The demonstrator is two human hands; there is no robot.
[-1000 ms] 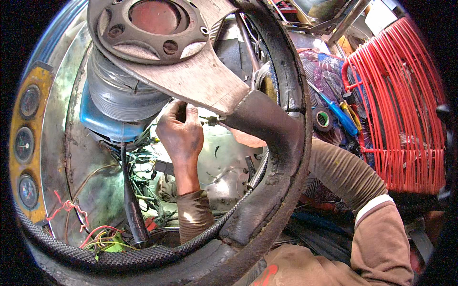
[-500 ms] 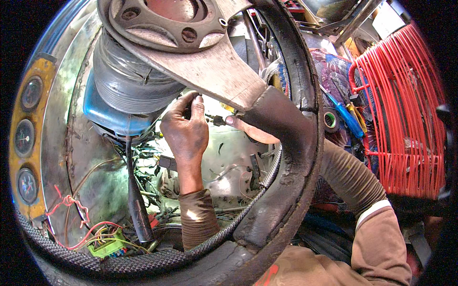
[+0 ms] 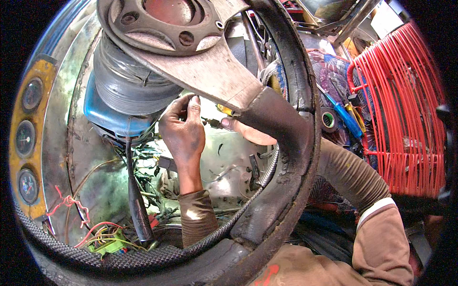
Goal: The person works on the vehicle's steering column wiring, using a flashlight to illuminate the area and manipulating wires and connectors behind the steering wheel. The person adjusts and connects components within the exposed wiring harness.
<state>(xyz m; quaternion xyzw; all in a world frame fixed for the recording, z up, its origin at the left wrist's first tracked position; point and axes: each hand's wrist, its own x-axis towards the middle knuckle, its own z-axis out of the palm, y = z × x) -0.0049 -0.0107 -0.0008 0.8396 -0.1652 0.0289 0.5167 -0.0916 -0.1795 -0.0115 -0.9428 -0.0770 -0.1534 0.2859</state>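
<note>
Head view, centre: with left hand (image 3: 183, 135) curled, right hand (image 3: 251, 133) touching small black fitting (image 3: 214, 123); cannot tell either hand's grip.

Steering-wheel rim (image 3: 291, 167): black, matt, cracked, with a rough braided-looking lower edge. Broad pale spoke (image 3: 214, 71): dull, scuffed metal. Ribbed dark-grey cylindrical cover (image 3: 129, 86): glossy, plastic-looking. Blue rounded housing (image 3: 102, 112): smooth, shiny plastic. Small black connector (image 3: 214, 123): apparently plastic. Long yellow gauge panel (image 3: 43, 114): worn paint. Purple patterned cloth (image 3: 317, 64): towards its right edge, blue tool handle (image 3: 350, 121), smooth glossy plastic. Red corded chair (image 3: 400, 109): glossy, plastic-looking strands.
</note>
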